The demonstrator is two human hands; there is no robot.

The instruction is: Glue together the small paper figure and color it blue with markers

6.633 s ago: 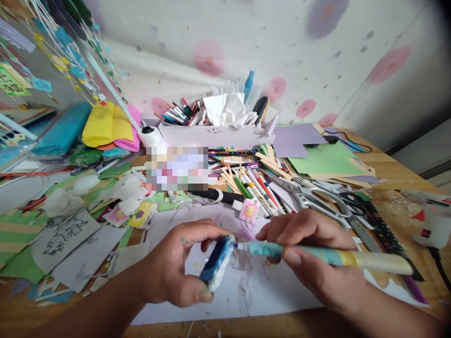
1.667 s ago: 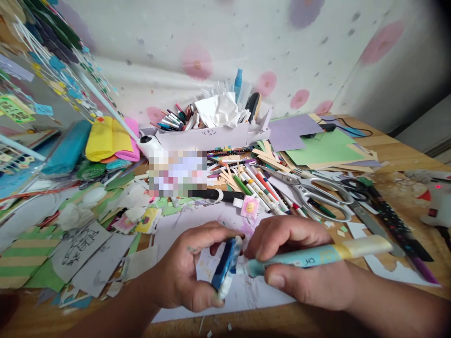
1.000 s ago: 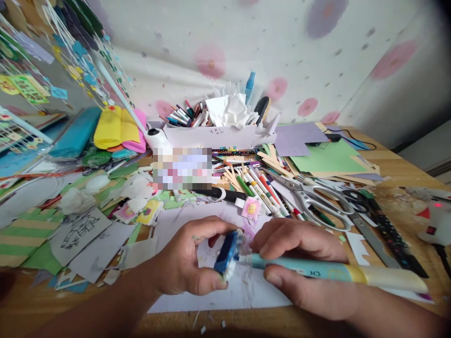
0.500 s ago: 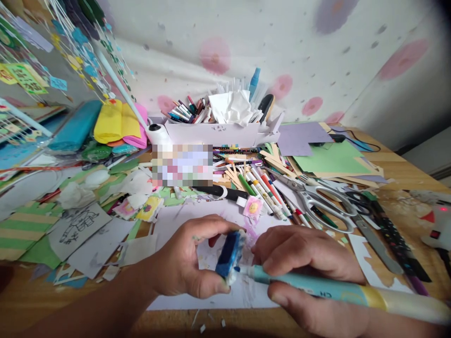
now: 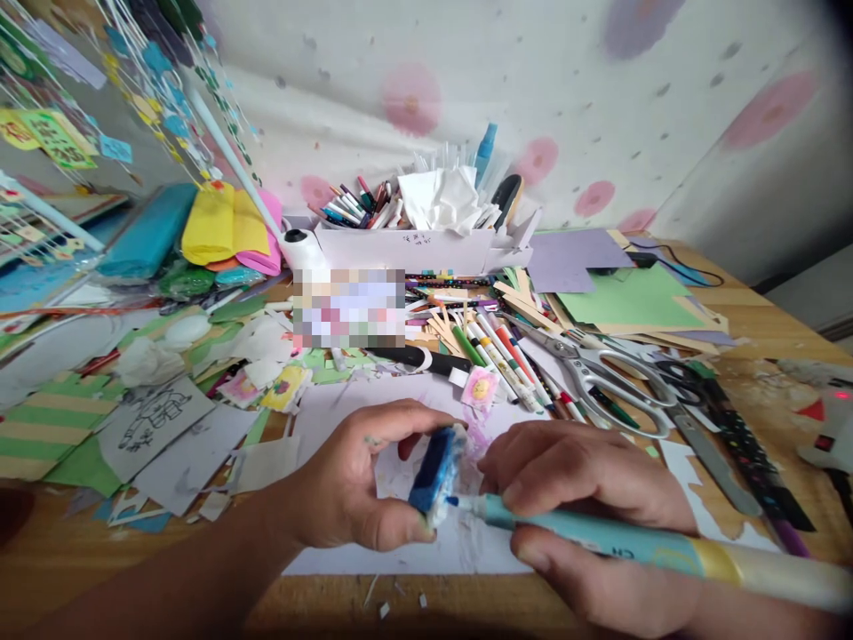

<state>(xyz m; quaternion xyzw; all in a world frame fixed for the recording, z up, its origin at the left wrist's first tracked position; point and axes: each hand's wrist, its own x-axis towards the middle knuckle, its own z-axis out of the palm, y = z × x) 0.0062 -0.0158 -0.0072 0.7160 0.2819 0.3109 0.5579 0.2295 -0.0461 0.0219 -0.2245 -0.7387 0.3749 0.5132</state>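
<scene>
My left hand (image 5: 363, 480) is closed on a small block (image 5: 433, 471), its thumb at the lower end and its fingers at the upper end. The block's broad face is dark blue, while the edge towards my right hand is white and uneven, with blue patches. In my right hand (image 5: 586, 507) lies a thick marker (image 5: 600, 538) with a light blue barrel and a yellowish rear end. Its blue tip is at the block's white edge; I cannot tell whether it touches. Beneath both hands is a white sheet (image 5: 333, 551) with purple and grey smudges.
Large scissors (image 5: 617, 378) and several markers (image 5: 497, 356) lie behind my right hand. A hot glue gun (image 5: 830, 427) stands at the far right. Paper scraps (image 5: 143, 427) cover the left side. A pen box (image 5: 406, 249) stands at the back by a white lamp (image 5: 303, 253).
Blue has spread over more of the block's white edge since the earliest frame. The marker's rear end has swung down and right, and its tip has shifted slightly along the edge.
</scene>
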